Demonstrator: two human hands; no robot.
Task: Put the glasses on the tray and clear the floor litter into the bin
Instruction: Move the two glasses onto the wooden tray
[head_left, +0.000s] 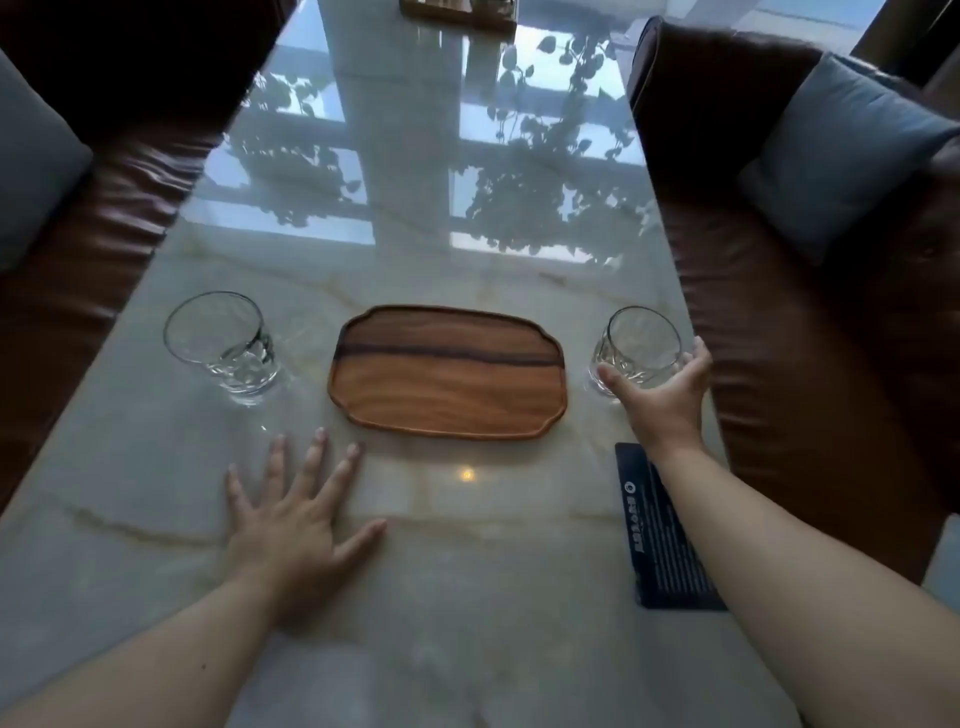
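Observation:
A wooden tray (447, 371) lies bare in the middle of the glossy marble table (467, 545). One clear glass (223, 345) stands to the tray's left, another clear glass (641, 348) to its right. My right hand (662, 389) is cupped around the near side of the right glass, thumb at its left and fingers at its right, not closed on it. My left hand (296, 512) rests flat on the table with fingers spread, below and between the left glass and the tray. No floor litter or bin is in view.
Brown leather sofas flank the table, the left sofa (88, 218) and the right sofa (810, 312), each with a grey cushion (852, 150). A dark printed card (660, 535) lies under my right forearm. A wooden holder (457, 10) sits at the table's far end.

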